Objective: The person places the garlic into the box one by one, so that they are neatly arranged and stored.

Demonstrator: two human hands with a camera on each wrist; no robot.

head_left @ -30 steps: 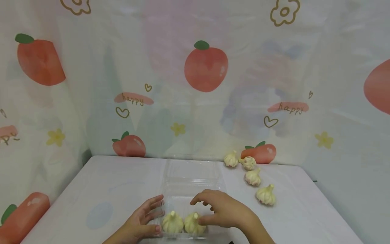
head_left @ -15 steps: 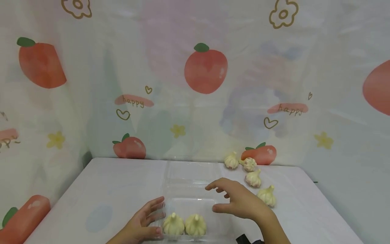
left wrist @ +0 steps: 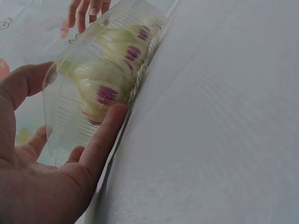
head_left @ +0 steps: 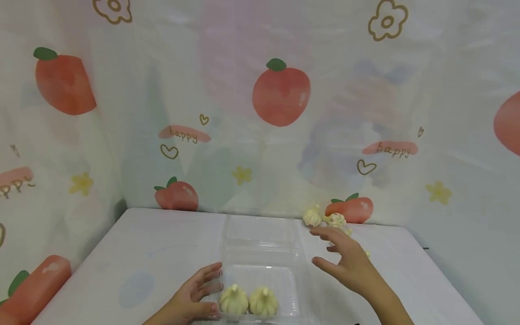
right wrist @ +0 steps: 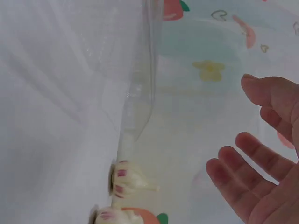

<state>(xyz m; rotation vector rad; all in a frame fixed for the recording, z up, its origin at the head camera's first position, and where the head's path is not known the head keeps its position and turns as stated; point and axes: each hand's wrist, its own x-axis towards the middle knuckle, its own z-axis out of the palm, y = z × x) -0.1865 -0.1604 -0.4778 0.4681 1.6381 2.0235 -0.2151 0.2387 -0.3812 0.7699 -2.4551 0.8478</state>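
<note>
So the whole corner's wrapped in pale printed sheeting (head_left: 266, 155), back plus both sides, slightly wrinkled up top. Big cartoon red fruit (head_left: 281, 96) with a green leaf dead centre, smaller ones along the bottom edge. There's "happy" lettering (head_left: 394, 148) on pink smears, brown heart outlines (head_left: 366, 167), little yellow flowers (head_left: 242, 175) and watercolour-ish pastel blotches. White tabletop (head_left: 174, 253) runs right up to it, with a faint blue oval (head_left: 136, 289) on the left. Lighting's soft and kinda dim, with a slight sheen.

Dim, diffuse light casts soft, faint shadows.
</note>
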